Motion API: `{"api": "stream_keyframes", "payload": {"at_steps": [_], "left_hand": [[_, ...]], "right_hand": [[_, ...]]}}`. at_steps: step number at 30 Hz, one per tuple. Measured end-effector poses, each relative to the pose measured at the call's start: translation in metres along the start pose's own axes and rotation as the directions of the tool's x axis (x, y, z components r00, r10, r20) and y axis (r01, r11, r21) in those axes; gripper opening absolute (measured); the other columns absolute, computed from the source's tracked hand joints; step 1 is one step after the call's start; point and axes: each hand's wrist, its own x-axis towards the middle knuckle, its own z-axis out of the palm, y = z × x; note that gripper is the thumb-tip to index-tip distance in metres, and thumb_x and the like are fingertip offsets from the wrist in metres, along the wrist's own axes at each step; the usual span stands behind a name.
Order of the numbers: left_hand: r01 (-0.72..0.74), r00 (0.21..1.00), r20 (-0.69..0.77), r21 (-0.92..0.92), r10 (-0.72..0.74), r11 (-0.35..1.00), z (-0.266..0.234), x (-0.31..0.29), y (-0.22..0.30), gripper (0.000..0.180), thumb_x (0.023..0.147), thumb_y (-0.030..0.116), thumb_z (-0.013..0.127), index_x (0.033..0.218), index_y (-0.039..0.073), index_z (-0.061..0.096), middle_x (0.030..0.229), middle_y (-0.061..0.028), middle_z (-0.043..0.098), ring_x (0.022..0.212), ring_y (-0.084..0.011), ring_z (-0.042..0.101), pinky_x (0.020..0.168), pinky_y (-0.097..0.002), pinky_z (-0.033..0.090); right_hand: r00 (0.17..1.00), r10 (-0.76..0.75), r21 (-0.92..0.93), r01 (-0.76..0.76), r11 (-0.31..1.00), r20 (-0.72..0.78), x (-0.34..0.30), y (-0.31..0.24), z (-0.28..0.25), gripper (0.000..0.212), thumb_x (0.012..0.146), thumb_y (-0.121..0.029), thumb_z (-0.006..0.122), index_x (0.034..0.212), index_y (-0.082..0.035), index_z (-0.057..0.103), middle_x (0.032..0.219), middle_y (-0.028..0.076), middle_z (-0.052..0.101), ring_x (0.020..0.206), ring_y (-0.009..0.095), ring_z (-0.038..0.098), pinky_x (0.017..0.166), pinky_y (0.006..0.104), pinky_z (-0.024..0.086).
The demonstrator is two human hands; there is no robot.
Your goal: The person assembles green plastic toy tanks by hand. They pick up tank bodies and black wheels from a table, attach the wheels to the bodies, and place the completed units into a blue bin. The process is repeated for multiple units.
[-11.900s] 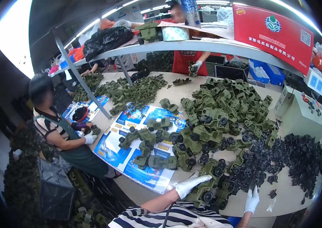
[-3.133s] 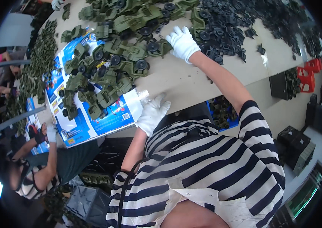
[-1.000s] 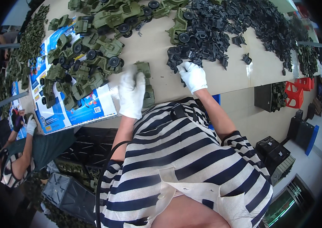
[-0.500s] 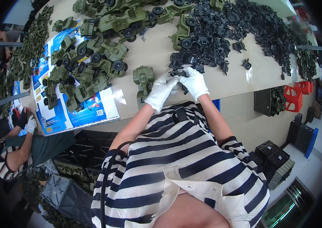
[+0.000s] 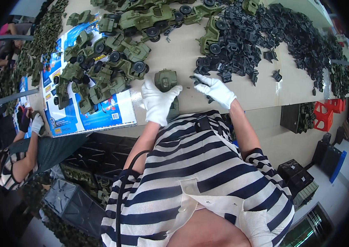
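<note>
Closest thing down here is a striped top [image 5: 199, 152], right up against the counter [image 5: 261, 96]. White gloves on both hands. Left hand [image 5: 158, 101] is half curled over the middle of a green toy car body [image 5: 166, 79], thumb reaching across it; the car sits near the counter's edge with its front end sticking out past the glove. Right hand [image 5: 215, 91] is just beside it, fingertips pinched together on a small dark part [image 5: 195, 79], too tiny to make out properly. Just past that there's a messy pile of black plastic parts [image 5: 240, 45]. Over to the left, green cars [image 5: 108, 88] with black wheels are heaped on a blue-and-white printed sheet [image 5: 123, 110], and more green cars [image 5: 149, 19] lie farther back.
</note>
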Motion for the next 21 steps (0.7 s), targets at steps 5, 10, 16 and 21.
{"api": "stream_keyframes", "payload": {"at_steps": [5,10,16,21], "left_hand": [[0.013,0.983,0.186,-0.096,0.005,0.995,0.036,0.012,-0.050,0.094,0.067,0.009,0.086,0.143,-0.003,0.031,0.100,-0.0113,0.067,0.082,-0.0163,0.065,0.071,-0.0331,0.057],[0.295,0.851,0.513,-0.285,-0.114,0.912,-0.025,0.020,0.026,0.081,0.070,0.012,0.081,0.140,0.003,0.041,0.101,-0.0095,0.072,0.085,-0.0145,0.068,0.076,-0.0289,0.056],[0.127,0.794,0.605,-0.241,0.047,0.962,-0.087,0.008,0.106,0.066,0.068,0.017,0.082,0.128,0.007,0.056,0.102,-0.0080,0.074,0.090,-0.0178,0.071,0.084,-0.0285,0.055],[0.196,0.766,0.641,-0.175,-0.040,0.965,-0.089,0.005,0.122,0.068,0.069,0.010,0.084,0.130,0.004,0.056,0.104,-0.0060,0.073,0.091,-0.0115,0.068,0.083,-0.0267,0.054]], "right_hand": [[0.989,-0.137,-0.034,0.135,0.990,-0.062,0.018,0.009,0.000,0.059,0.094,-0.029,0.067,0.144,-0.003,0.048,0.128,0.011,0.065,0.115,0.015,0.060,0.099,0.0262,0.045],[0.977,-0.206,0.269,0.212,0.939,-0.051,0.030,-0.019,-0.020,0.050,0.098,-0.025,0.063,0.143,-0.005,0.051,0.125,0.003,0.066,0.115,0.008,0.057,0.103,0.0252,0.042],[0.885,-0.446,0.630,0.273,0.727,0.130,0.023,-0.041,-0.024,0.061,0.100,-0.031,0.060,0.147,0.003,0.041,0.140,0.011,0.056,0.129,0.017,0.050,0.107,0.0296,0.037],[0.858,-0.497,0.591,0.334,0.734,0.132,0.013,-0.043,-0.019,0.061,0.098,-0.031,0.061,0.144,0.005,0.043,0.143,0.014,0.052,0.135,0.019,0.045,0.114,0.0321,0.031]]}}
